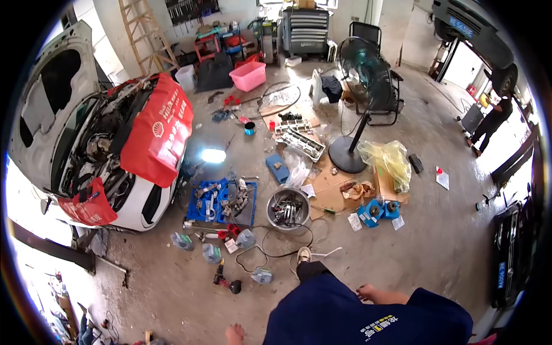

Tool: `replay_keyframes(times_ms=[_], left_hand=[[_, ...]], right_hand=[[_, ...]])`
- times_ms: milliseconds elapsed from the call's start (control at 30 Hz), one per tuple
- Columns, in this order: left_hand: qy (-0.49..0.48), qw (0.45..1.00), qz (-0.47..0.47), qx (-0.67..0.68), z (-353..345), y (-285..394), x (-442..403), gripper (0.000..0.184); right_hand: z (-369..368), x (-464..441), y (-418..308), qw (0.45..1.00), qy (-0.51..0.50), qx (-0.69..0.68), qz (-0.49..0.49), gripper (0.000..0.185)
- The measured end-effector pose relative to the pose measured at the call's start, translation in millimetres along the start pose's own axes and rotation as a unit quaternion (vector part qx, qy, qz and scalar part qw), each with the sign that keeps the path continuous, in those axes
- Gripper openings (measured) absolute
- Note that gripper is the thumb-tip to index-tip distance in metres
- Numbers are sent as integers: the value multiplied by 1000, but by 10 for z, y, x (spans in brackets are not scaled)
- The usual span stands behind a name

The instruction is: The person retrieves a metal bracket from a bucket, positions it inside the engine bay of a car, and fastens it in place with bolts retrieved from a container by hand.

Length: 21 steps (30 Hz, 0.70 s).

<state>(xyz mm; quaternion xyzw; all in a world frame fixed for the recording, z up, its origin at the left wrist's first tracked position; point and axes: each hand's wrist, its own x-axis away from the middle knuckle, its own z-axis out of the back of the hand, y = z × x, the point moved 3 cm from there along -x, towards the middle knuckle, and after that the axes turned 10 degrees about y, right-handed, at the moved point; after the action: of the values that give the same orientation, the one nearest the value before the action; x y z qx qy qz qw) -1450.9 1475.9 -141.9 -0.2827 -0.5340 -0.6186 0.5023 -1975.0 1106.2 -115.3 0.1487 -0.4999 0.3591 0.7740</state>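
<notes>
One drill (221,278), nearer left hand (234,333) than right hand (365,292); cannot tell either grip. Beyond drill: red cover (160,150), shell emblem (158,129), "HELIX".

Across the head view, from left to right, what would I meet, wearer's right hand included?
White car with its hood raised → red-and-black power drill → metal bowl of parts → wearer's right hand → black car at the right edge.
</notes>
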Motion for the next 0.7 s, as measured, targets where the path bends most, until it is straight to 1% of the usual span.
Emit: replay_keyframes(times_ms=[33,67,100,133,167,233,300,333,367,400,467,500,567,633,700], left_hand=[[-5,1000,-7,-4,-195,1,49,42],[-26,999,-13,-34,-481,36,198,45],[-46,997,-20,-65,-791,91,441,49],[-59,994,-37,-89,-1043,108,492,48],[-75,989,-54,-111,-1322,147,538,46],[-91,982,-55,-153,-1741,242,587,43],[-80,973,-97,-192,-2089,370,713,39],[-123,962,-117,-216,-2288,439,790,33],[-123,960,-125,-219,-2493,498,894,29],[-127,968,-107,-187,-2639,541,863,26],[-139,962,-135,-191,-2944,606,1054,24],[-137,961,-143,-194,-3082,617,1190,23],[-181,961,-127,-167,-3271,594,1325,26],[-159,964,-132,-168,-3405,506,1413,29],[-134,966,-140,-173,-3349,401,1435,31]], right_hand=[[124,-154,-78,1000,6,-12,-9,28],[264,-330,-186,999,15,-24,-18,25],[435,-432,-365,998,7,-66,17,24],[650,-463,-676,993,1,-109,54,22],[867,-454,-967,983,16,-160,83,28],[1302,-267,-1492,944,60,-276,173,29],[1657,-61,-1870,929,104,-288,206,35],[1806,40,-1966,922,109,-298,221,37],[1917,152,-1993,918,127,-308,216,36],[1972,214,-1982,914,144,-317,209,35],[1983,142,-1761,924,141,-302,187,32],[1925,32,-1501,937,132,-297,124,34],[1771,-165,-867,949,97,-299,18,34],[1571,-250,-282,950,48,-301,-64,33],[1374,-120,11,956,27,-271,-110,33]])
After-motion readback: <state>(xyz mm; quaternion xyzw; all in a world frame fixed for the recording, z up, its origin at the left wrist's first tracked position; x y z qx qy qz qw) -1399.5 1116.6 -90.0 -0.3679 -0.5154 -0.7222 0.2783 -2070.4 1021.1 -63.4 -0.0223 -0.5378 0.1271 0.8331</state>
